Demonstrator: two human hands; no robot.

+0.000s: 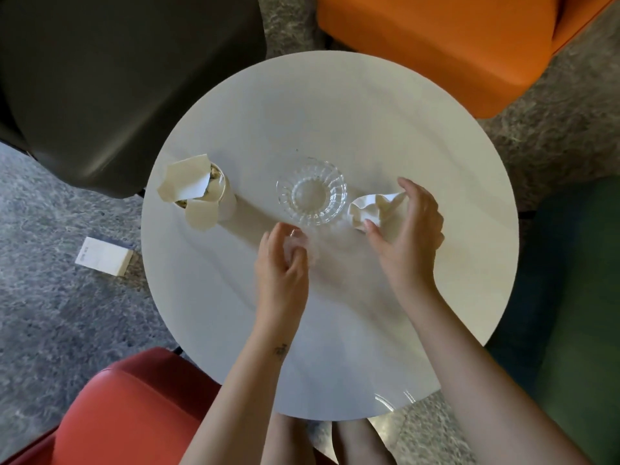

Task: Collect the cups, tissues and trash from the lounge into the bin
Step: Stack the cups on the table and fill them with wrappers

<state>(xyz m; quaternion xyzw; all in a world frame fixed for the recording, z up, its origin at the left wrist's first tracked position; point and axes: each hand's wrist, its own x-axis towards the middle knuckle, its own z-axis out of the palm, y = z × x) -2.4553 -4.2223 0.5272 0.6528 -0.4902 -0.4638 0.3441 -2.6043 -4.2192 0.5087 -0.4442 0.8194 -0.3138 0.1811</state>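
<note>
Tissue (pixel 372 207), white, crumpled, creased, pinched by right hand (pixel 413 231)

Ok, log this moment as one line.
right hand: grips crumpled tissue | left hand: by glass dish, grip unclear | paper cup: holds tissues, on table

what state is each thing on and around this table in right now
paper cup: upright, stuffed with napkins sticking out over its rim
glass dish: upright, looks empty
crumpled tissue: on the table, gripped by the right hand
right hand: curled round the tissue
left hand: fingers curled by the dish, blurred, grip unclear
white box: lying flat on the carpet
</note>
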